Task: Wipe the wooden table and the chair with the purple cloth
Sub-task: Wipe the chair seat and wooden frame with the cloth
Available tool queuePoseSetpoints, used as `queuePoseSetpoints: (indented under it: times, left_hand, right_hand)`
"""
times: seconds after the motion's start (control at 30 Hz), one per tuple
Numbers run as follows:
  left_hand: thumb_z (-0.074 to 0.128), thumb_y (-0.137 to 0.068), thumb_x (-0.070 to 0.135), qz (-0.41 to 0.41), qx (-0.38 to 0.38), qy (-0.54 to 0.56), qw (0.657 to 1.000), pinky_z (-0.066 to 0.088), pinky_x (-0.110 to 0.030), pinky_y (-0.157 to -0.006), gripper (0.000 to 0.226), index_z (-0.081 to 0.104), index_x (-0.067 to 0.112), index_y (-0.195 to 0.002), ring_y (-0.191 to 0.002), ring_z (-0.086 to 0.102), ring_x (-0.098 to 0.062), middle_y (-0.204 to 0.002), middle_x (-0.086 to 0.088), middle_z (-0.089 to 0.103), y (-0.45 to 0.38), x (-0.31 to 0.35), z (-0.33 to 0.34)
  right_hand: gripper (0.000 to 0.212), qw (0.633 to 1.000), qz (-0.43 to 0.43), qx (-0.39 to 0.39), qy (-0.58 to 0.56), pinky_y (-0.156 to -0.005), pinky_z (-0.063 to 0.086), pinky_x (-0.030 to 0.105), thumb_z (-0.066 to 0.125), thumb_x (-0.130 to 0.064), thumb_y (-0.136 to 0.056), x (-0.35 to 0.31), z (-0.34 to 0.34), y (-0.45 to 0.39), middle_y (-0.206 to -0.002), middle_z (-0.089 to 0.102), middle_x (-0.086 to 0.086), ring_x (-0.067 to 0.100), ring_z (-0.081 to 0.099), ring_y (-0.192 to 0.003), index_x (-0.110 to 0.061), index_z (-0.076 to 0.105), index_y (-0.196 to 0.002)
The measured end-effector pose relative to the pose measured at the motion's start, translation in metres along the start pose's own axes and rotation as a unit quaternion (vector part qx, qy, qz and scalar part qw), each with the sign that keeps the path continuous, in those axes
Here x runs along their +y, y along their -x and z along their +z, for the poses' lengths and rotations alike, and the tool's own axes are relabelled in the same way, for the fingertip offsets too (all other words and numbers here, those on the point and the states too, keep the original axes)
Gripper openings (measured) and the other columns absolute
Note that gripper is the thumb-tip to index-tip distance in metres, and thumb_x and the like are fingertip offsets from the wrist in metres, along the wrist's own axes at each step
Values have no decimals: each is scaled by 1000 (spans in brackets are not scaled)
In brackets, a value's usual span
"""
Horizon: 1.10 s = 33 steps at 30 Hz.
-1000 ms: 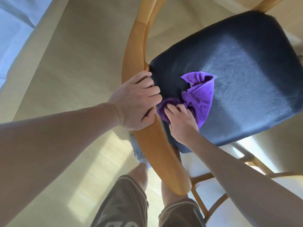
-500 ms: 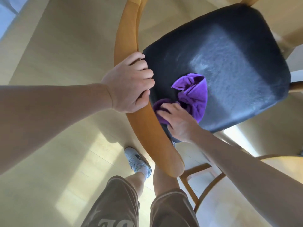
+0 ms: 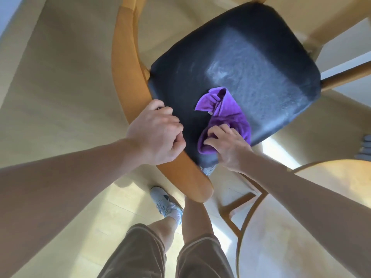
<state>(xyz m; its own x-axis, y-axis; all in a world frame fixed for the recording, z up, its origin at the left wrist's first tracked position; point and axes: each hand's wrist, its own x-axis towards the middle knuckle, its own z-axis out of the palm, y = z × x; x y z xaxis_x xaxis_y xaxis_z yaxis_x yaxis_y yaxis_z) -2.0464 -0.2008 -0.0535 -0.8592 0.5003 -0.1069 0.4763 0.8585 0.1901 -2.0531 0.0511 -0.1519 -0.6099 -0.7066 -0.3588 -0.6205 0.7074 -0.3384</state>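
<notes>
Wooden chair (image 3: 128, 81) gripped by left hand (image 3: 154, 135); right hand (image 3: 228, 149) clutches purple cloth (image 3: 226, 115).

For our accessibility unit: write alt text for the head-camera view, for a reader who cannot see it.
Seen from above, a person's right hand presses a purple cloth onto a chair's black seat, while the left hand grips the curved wooden backrest. Their legs and a grey shoe show below on pale flooring.

Chair (image 3: 128, 81) carries load: black padded seat (image 3: 251, 63) in curved orange-wood frame. Purple cloth (image 3: 226, 115) lies bunched on seat's near part, directly on upholstery. Chair stands on pale wood floor (image 3: 60, 87). 1 grey shoe (image 3: 164, 203) on floor, beside chair.
</notes>
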Motion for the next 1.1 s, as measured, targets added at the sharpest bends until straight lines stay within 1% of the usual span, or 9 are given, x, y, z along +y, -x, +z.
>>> queuePoseSetpoints:
  times: [0.07, 0.2, 0.3, 0.53, 0.63, 0.73, 0.87, 1.0, 1.1]
  left_hand:
    - [46, -87, 20, 4, 9, -11, 1000, 40, -40, -85, 33, 53, 14, -56, -63, 49, -27, -55, -2, 52, -1, 2, 1]
    - [47, -88, 23, 6, 16, -31, 999, 37, -36, -89, 33, 52, 16, -56, -65, 48, -24, -57, 1, 53, 0, -2, 7]
    - [46, -87, 24, 11, 30, -32, 999, 36, -36, -88, 34, 45, 17, -54, -63, 43, -22, -55, 4, 48, -1, -1, 7]
    - [44, -89, 25, 11, 0, -37, 999, 37, -35, -89, 36, 51, 17, -54, -65, 48, -23, -56, 4, 51, 0, -4, 8]
    - [40, -90, 28, 22, -15, -38, 999, 39, -36, -87, 37, 50, 19, -55, -64, 48, -22, -56, 5, 50, 0, 0, 7]
    - [24, -90, 37, 49, -82, -72, 993, 41, -35, -77, 47, 48, 20, -53, -58, 45, -18, -54, 7, 49, -11, -1, -2]
    - [12, -86, 43, 85, -123, -75, 986, 18, -28, -52, 49, 48, 24, -58, -51, 43, -14, -52, 10, 41, -24, -4, -12]
    - [33, -84, 40, 73, -113, -29, 991, 31, -28, -58, 29, 50, 26, -65, -55, 44, -14, -57, 11, 50, -23, -6, -11]
    - [49, -81, 41, 38, -116, 21, 992, 47, -32, -87, 20, 61, 26, -75, -74, 53, -14, -74, 9, 61, -23, -11, -8]
  right_hand:
    - [48, 997, -2, 61, -46, -92, 44, 45, 66, -4, -80, -28, 1, -17, -132, 52, 10, 34, 45, -114, -19, 65, -126]
    - [47, 987, -70, -111, 97, -101, 35, 38, 68, -21, -86, -47, 37, -10, -146, 34, 1, 26, 32, -127, -29, 58, -131]
    - [54, 985, -54, -118, 112, -100, 38, 39, 76, -23, -80, -34, 47, 3, -141, 37, 0, 27, 35, -124, -35, 56, -129]
    - [24, 972, 64, -160, 158, -94, 36, 37, 65, -27, -88, -6, 25, 19, -126, 44, -6, 23, 37, -119, -34, 71, -111]
    - [32, 978, 201, -48, -18, -99, 40, 38, 60, -15, -85, 14, -13, 12, -117, 51, -5, 24, 43, -118, -33, 73, -109]
    - [44, 915, 313, 137, -213, -92, 48, 35, 53, -6, -73, 25, -76, -6, -103, 57, -2, 26, 54, -108, -26, 78, -102]
    - [48, 843, 366, 290, -266, -70, 39, 24, 41, -20, -62, 43, -148, -16, -94, 63, 3, 22, 55, -88, -26, 77, -93]
    - [39, 819, 368, 362, -248, -79, 37, 25, 49, -22, -74, 71, -159, -47, -106, 51, -4, 15, 47, -91, -23, 68, -108]
    - [26, 863, 359, 256, -247, -87, 37, 34, 54, -26, -89, 81, -118, -94, -132, 47, 5, 30, 44, -116, -17, 53, -113]
